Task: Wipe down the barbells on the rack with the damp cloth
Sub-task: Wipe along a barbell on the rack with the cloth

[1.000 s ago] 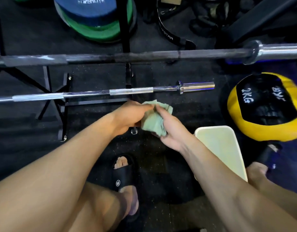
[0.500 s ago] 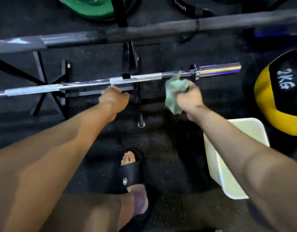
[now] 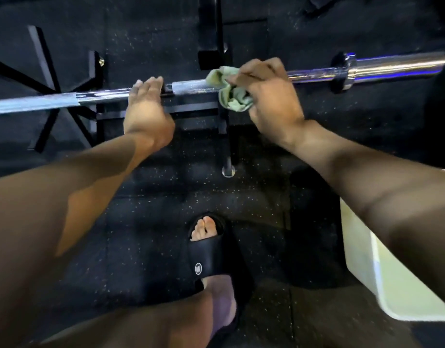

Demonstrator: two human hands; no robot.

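- Head view: the right hand (image 3: 268, 92) now clamps the bunched green cloth (image 3: 230, 92) against the chrome barbell (image 3: 191, 89), fingers curled over cloth and shaft together, just right of the rack's upright (image 3: 212, 31).
- The left hand (image 3: 147, 104) grips the same bar beside the rack cradle, fingers wrapped over the top of it.
- Half a second ago the cloth is only nearing the bar and the left hand hovers below it; a second ago both hands are folding the cloth in mid-air.
- So the wiping appears to have just started; the knurled stretch to the left and the sleeve (image 3: 392, 65) to the right look untouched.
- The camera has dipped closer: the upper barbell and medicine ball have left the frame, while the white tub (image 3: 382, 285) stays at the lower right by the sandalled foot (image 3: 209, 249).
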